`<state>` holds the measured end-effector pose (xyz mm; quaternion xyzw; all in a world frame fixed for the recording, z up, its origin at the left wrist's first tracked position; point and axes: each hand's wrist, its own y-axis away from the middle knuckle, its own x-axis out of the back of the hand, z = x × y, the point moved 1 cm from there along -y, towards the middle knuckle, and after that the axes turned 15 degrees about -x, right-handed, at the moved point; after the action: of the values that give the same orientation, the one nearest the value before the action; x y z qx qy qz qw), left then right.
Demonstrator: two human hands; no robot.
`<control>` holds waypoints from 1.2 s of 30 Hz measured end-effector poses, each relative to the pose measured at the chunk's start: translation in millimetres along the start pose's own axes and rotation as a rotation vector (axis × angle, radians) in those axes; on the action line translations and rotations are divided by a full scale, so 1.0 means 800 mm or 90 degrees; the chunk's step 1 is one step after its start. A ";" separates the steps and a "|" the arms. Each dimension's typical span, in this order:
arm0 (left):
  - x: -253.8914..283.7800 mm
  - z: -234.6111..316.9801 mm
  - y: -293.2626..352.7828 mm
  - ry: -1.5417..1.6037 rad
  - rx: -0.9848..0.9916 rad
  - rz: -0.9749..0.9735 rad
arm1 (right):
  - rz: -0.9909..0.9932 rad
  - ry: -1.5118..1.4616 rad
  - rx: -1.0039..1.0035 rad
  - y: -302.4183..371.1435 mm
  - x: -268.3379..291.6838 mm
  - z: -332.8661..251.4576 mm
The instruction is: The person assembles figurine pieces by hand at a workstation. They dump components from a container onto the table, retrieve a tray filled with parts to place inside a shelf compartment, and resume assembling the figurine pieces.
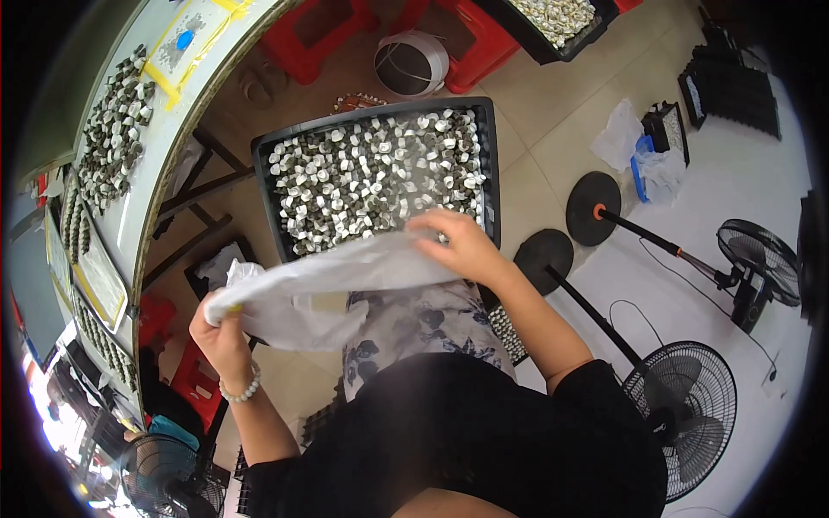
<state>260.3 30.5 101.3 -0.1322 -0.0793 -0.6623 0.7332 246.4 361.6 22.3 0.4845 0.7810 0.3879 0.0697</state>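
A thin, whitish, partly see-through plastic sheet is stretched between my two hands in front of my lap. My left hand, with a beaded bracelet at the wrist, is closed on its lower left end. The other end is pinched in my right hand, which is raised a little higher. Just beyond the sheet lies a black tray full of small white and dark pieces, whose exact kind I cannot make out. The sheet and my right hand cover part of the tray's near edge.
On the left curves a light worktable bearing a heap of similar pieces. Red stools and a white bucket stand beyond the tray. Two pedestal fans with round bases occupy the right. Another tray sits at the top.
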 end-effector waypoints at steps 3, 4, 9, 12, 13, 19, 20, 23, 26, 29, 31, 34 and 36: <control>0.042 -0.052 0.028 0.092 0.151 0.084 | 0.206 0.214 0.075 -0.039 -0.001 0.075; 0.046 -0.065 0.034 0.121 0.208 0.151 | 0.242 0.298 0.049 -0.049 0.000 0.100; 0.110 -0.151 0.135 0.210 0.412 0.416 | 0.273 0.492 0.082 -0.090 -0.009 0.156; 0.135 -0.180 0.228 0.239 0.517 0.539 | 0.298 0.519 0.183 -0.119 -0.013 0.155; 0.130 -0.182 0.248 0.237 0.511 0.562 | 0.311 0.515 0.210 -0.129 -0.014 0.144; 0.077 -0.174 0.322 0.307 0.561 0.674 | 0.279 0.604 0.121 -0.181 -0.032 0.075; 0.065 -0.164 0.315 0.317 0.556 0.672 | 0.293 0.598 0.125 -0.182 -0.031 0.075; 0.053 -0.143 0.336 0.332 0.540 0.729 | 0.263 0.547 0.187 -0.161 -0.041 0.069; 0.049 -0.151 0.360 0.358 0.549 0.760 | 0.103 0.627 0.357 -0.112 -0.061 0.067; 0.054 -0.167 0.374 0.368 0.588 0.762 | -0.040 0.697 0.334 -0.074 -0.079 0.071; 0.065 -0.179 0.370 0.339 0.640 0.732 | 0.034 0.728 0.292 -0.074 -0.085 0.083; 0.093 -0.216 0.374 0.338 0.594 0.756 | 0.099 0.648 0.233 -0.074 -0.108 0.074; 0.123 -0.238 0.377 0.359 0.576 0.753 | 0.150 0.633 0.200 -0.073 -0.133 0.074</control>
<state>559.0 -93.2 -78.0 0.3307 -0.0685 -0.0756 0.9382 289.6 293.5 -86.5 0.3315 0.7086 0.4540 -0.4264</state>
